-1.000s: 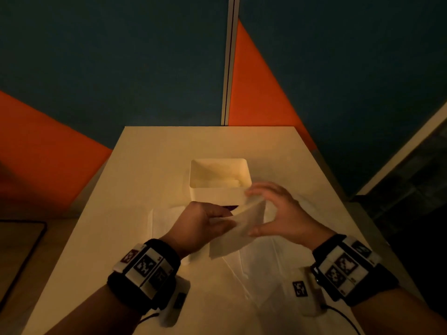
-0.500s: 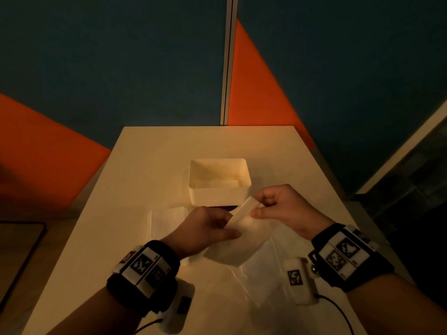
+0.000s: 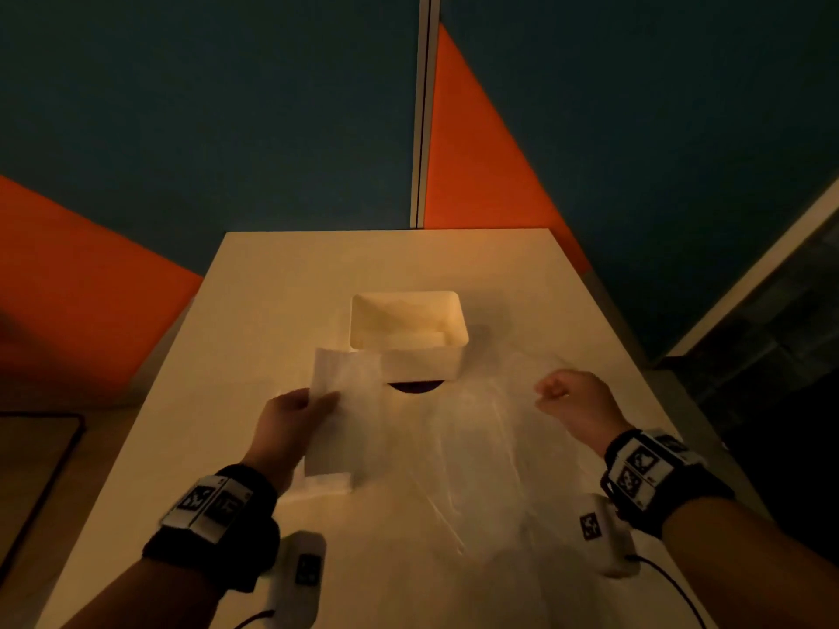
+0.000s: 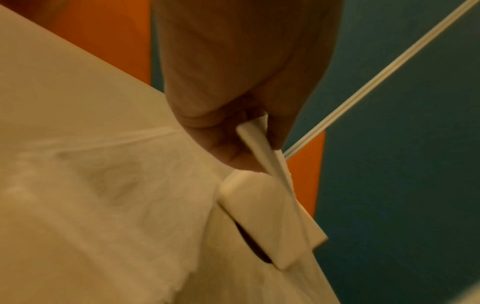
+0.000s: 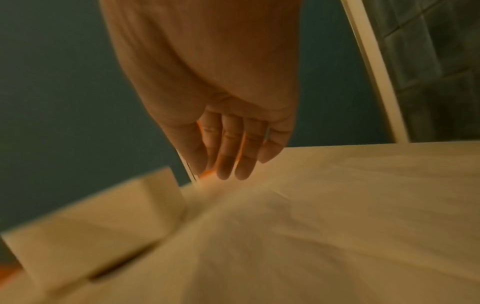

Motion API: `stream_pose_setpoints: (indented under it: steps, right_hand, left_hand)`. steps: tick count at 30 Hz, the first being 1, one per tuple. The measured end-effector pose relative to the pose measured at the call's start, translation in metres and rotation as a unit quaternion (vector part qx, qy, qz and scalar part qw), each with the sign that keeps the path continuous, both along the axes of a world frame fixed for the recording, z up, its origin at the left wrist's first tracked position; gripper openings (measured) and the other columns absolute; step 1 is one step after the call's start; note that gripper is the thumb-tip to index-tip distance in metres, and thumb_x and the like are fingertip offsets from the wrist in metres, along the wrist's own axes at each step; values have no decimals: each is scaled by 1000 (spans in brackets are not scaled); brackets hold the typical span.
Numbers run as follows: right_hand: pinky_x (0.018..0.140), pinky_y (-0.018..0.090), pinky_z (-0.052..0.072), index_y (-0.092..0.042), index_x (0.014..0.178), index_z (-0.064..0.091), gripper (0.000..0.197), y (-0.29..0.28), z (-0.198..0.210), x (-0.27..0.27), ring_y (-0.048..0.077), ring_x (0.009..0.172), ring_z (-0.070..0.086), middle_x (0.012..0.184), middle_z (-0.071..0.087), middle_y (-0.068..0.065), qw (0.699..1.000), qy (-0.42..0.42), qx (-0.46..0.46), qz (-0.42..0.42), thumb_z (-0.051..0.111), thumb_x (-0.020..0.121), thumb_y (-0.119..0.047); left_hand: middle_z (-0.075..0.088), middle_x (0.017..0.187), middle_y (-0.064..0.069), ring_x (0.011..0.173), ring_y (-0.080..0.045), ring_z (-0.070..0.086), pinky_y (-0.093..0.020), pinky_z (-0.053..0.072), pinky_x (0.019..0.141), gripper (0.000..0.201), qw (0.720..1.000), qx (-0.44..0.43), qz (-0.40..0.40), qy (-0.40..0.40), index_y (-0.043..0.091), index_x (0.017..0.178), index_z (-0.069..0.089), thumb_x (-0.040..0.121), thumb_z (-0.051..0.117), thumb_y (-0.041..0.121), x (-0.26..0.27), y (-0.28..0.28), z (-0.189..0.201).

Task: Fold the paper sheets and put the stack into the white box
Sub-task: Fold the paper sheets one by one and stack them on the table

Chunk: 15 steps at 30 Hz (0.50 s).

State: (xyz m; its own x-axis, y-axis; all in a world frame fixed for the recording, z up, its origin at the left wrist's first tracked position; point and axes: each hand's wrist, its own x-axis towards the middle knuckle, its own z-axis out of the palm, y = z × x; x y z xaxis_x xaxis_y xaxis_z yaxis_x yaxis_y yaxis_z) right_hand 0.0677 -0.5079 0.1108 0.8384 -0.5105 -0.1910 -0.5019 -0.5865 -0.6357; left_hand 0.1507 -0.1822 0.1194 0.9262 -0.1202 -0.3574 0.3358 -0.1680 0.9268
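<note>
- Folded sheet (image 3: 333, 415), left of centre frame, is pinched in our left hand (image 3: 286, 424), just before the white box (image 3: 408, 356).
- Our right hand (image 3: 574, 401) hovers with fingers (image 5: 228, 152) relaxed, holding nothing.
- One-handed, the limp fold could spring open.

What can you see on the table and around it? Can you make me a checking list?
Surface: pale table, dimly lit.
Job's things: folded paper held up; white box open; flat sheets lying on the table.
Clutter: dark round thing under the box front, unclear.
Hands: left hand pinches the folded paper; right hand holds nothing.
Cables: thin cable by right wrist.
Surroundings: teal and orange wall panels.
</note>
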Motion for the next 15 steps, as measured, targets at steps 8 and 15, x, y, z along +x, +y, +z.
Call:
stream_pose_setpoints:
  steps: [8, 15]
  right_hand:
    - [105, 42, 35, -37, 138, 30, 93, 16, -33, -31, 21, 129, 34, 143, 27, -7, 943, 221, -189, 162, 77, 60, -55]
    - [106, 40, 29, -43, 134, 32, 76, -5, -27, -39, 16, 133, 28, 145, 22, -14, 915, 242, -223, 232, 71, 69, -41]
  left_hand:
    - [68, 88, -14, 83, -32, 63, -42, 52, 78, 66, 975, 215, -16, -54, 19, 139, 38, 80, 66, 6, 12, 33, -47]
    - [64, 106, -13, 87, -25, 56, -31, 46, 78, 60, 945, 285, -92, -132, 32, 133, 47, 82, 63, 6, 15, 43, -53]
